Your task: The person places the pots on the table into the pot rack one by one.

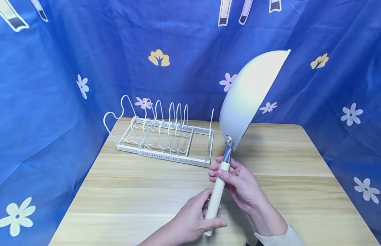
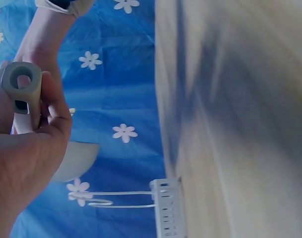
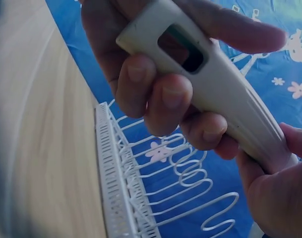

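A white wok (image 1: pixel 252 92) is held up above the table, tilted on its side with its rounded outside facing left. Its long cream handle (image 1: pixel 216 194) slants down toward me from a metal joint. My left hand (image 1: pixel 190 218) holds the lower end; in the right wrist view its fingers (image 3: pixel 168 99) curl around the handle beside a slot. Higher up, near the joint, my right hand (image 1: pixel 244 186) grips the handle between thumb and fingers. The left wrist view looks onto the handle's hollow end (image 2: pixel 23 79), with the wok's bowl (image 2: pixel 77 159) partly hidden behind the left hand.
Left of the wok, a white wire rack (image 1: pixel 166 156) with upright looped dividers stands toward the back of the wooden table (image 1: pixel 126 201). Its right end post is close to the wok in the head view. Blue patterned cloth (image 1: pixel 190 61) hangs behind and at both sides.
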The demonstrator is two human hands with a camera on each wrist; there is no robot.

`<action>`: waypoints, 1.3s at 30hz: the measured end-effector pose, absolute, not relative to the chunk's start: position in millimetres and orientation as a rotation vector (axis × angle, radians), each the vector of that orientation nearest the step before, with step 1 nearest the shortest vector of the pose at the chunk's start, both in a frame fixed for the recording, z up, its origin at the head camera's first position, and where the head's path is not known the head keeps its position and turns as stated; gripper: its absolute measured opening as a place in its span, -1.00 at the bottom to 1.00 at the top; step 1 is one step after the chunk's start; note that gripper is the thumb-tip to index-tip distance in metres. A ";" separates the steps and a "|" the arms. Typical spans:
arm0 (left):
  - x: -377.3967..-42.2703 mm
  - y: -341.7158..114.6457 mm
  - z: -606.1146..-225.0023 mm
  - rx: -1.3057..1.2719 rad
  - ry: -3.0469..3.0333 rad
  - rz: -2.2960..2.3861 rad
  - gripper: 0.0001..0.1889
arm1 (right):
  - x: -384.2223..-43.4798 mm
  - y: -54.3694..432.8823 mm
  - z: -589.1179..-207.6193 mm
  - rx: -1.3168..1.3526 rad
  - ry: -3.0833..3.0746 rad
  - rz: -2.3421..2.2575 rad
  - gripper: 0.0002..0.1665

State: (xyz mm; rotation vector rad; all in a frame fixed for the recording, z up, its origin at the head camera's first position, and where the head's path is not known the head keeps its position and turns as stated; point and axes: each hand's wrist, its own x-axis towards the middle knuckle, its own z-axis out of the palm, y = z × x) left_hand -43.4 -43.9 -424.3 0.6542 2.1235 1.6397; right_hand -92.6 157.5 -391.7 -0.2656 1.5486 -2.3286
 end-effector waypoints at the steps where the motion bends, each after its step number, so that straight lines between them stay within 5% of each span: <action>1: -42.6 -45.1 -422.3 0.657 2.124 1.645 -0.31 | -93.6 156.4 -389.9 -0.284 1.542 -2.327 -0.62; 39: -18.6 -104.6 -411.3 0.436 1.885 1.842 -0.39 | -95.3 96.0 -369.0 -0.622 1.566 -2.127 -0.48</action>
